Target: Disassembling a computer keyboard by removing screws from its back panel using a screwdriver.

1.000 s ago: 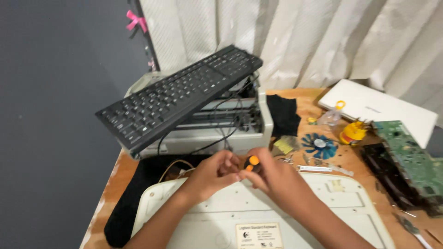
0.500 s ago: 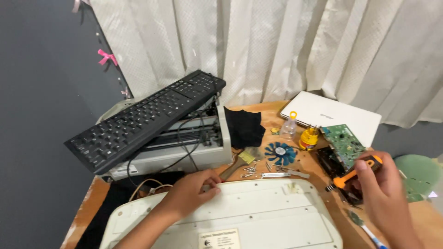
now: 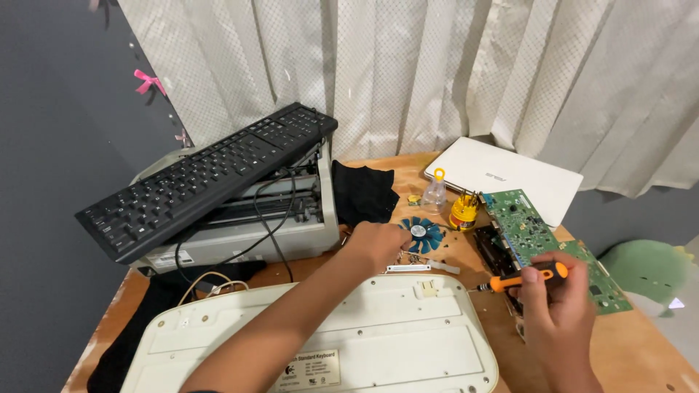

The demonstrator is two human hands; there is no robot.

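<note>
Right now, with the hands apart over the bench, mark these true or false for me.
1. The right hand holds an orange-handled screwdriver. True.
2. The left hand rests on the black keyboard. False: it reaches toward small parts beside the blue fan.
3. The black keyboard lies propped on a grey machine. True.
4. The white keyboard lies keys up. False: its underside, with a label, faces up.
5. A green circuit board lies by the right hand. True.

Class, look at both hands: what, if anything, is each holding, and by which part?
The right hand grips an orange screwdriver by its handle. The left hand reaches among small parts beside the blue fan; whether it holds anything cannot be told.
</note>
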